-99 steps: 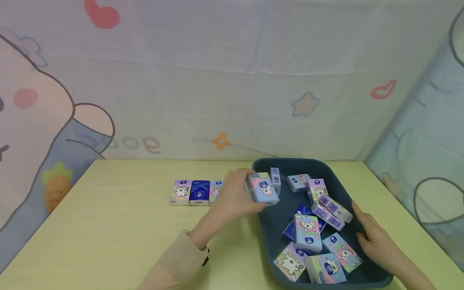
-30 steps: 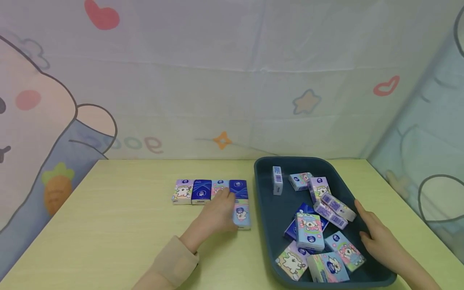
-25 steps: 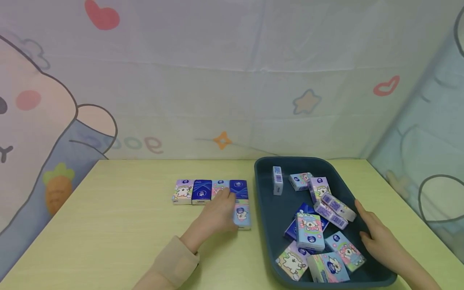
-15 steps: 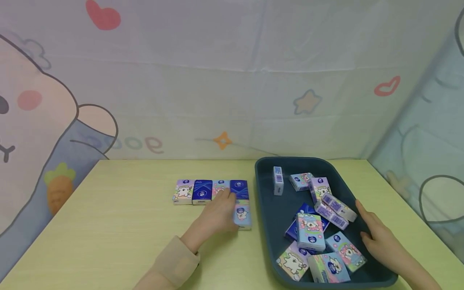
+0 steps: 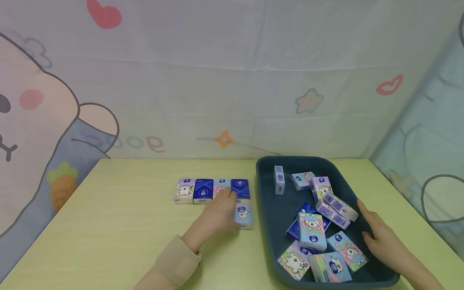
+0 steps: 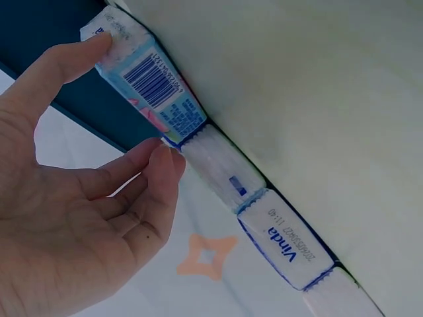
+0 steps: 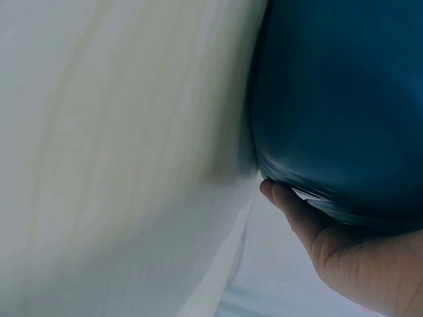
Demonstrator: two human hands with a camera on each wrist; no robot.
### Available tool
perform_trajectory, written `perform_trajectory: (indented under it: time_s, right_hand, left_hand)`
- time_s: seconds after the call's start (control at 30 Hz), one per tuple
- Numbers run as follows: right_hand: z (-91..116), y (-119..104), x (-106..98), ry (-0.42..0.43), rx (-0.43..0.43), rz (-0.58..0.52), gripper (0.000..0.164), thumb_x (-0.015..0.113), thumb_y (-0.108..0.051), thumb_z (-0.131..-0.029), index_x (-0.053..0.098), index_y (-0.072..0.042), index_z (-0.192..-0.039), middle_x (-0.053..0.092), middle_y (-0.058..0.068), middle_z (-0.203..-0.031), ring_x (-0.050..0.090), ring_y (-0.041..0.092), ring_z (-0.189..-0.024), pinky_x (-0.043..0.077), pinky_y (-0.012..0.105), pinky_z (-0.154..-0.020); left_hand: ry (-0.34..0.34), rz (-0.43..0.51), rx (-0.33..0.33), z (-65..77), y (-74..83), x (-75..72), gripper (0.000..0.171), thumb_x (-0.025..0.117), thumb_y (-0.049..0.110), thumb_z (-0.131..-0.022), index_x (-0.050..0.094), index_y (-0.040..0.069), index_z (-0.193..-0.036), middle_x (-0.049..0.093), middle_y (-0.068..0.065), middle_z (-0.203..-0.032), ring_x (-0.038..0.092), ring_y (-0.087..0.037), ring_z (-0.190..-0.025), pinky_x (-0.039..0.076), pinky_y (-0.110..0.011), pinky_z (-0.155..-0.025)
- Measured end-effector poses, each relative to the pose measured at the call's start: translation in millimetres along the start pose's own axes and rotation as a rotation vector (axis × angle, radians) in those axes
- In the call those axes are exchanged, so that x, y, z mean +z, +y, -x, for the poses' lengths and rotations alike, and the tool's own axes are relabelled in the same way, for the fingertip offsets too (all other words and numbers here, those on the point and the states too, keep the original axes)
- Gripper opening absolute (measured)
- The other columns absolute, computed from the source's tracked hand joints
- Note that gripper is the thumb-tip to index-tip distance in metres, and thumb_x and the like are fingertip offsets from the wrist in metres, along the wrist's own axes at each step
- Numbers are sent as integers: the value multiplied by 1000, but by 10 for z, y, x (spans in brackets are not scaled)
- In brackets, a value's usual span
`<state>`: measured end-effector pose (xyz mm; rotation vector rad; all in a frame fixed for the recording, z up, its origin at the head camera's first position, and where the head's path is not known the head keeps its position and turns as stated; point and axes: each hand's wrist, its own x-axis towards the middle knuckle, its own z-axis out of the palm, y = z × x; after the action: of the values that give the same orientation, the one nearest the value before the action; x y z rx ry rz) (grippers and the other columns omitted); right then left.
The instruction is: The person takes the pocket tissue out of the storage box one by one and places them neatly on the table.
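In the head view my left hand (image 5: 216, 214) grips a light blue tissue pack (image 5: 243, 214) at the row's right end. This pack lies on the table directly in front of a dark blue tissue pack (image 5: 240, 188). The left wrist view shows the thumb on one end of the light blue pack (image 6: 155, 82) and the fingertips by its other end. Further left in the row are a purple pack (image 5: 184, 191), another dark blue pack (image 5: 203, 190) and a pink-and-blue pack (image 5: 220, 185), partly covered by my fingers. My right hand (image 5: 384, 241) holds the right rim of a dark teal tray (image 5: 266, 225).
Inside the tray several tissue packs lie jumbled, among them a light blue one (image 5: 311, 231) on top and a purple one (image 5: 293, 262) near the front. One narrow pack (image 5: 279, 180) stands on edge at the back left. A printed cloth (image 5: 232, 80) hangs behind the table.
My left hand has carried the light blue pack from over the tray leftward and down to the table, in front of the dark blue pack. During the last second both hands stay nearly still.
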<state>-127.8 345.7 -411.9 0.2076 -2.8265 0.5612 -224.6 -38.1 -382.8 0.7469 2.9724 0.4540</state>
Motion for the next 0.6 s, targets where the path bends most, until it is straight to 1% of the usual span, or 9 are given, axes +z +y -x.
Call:
perform_trajectory:
  time_s: [0.13,0.23,0.33,0.37,0.4,0.47,0.53,0.57,0.6]
  right_hand:
    - [0,11,8,8,-4,1,91,56,18,-76,10,0,-153,45,36,-124,46,55,-112,39,70,-85]
    - [1,19,8,12,-9,-2,91,56,19,-76,10,0,-153,45,36,-124,46,56,-111,40,70,-84]
    - [3,27,8,14,-13,-4,91,56,19,-76,10,0,-153,45,35,-124,46,56,-111,40,70,-84]
    - [5,32,7,16,-14,0,91,56,19,-76,10,-1,-153,45,35,-124,47,55,-111,42,67,-86]
    - [5,35,8,17,-15,3,91,56,18,-77,10,-1,-153,45,35,-124,47,55,-111,42,66,-86]
    - [4,41,11,23,-17,9,92,57,18,-77,11,-2,-153,46,34,-124,47,54,-111,43,65,-85]
    - [3,34,11,17,-13,4,92,56,18,-77,11,-2,-153,45,34,-125,47,54,-112,43,65,-85]
    - [2,29,11,13,-11,0,91,56,18,-77,10,-2,-153,45,35,-125,47,55,-112,42,66,-86]
    - [-1,20,12,7,-8,-8,91,56,19,-77,10,-1,-153,44,35,-125,46,56,-112,40,69,-84]
  left_hand:
    - [5,-2,6,5,8,-21,82,88,29,-64,51,-4,-130,54,-17,-128,51,-31,-121,46,-44,-104]
    - [4,-5,8,8,18,-39,82,88,30,-65,51,-4,-130,54,-17,-129,51,-31,-120,45,-43,-104]
    - [6,-9,11,12,28,-54,79,87,31,-66,52,-3,-128,55,-15,-126,52,-29,-117,47,-42,-102]
    - [6,-8,12,14,31,-58,78,87,30,-67,52,-3,-128,55,-15,-125,52,-28,-115,48,-41,-100]
    - [8,-7,12,17,35,-63,75,86,30,-68,53,-3,-127,56,-14,-121,52,-27,-111,49,-40,-98]
    - [13,-9,16,26,42,-83,72,84,30,-71,53,-4,-126,56,-13,-120,52,-26,-109,50,-40,-96]
    - [22,-7,26,37,47,-102,67,81,30,-75,53,-5,-125,56,-13,-117,53,-26,-105,50,-39,-93]
    - [27,-3,30,47,51,-114,66,80,30,-76,53,-5,-125,56,-14,-117,53,-26,-106,50,-39,-93]
    - [36,1,34,54,53,-124,65,78,31,-78,52,-6,-126,56,-15,-119,54,-27,-108,50,-39,-95]
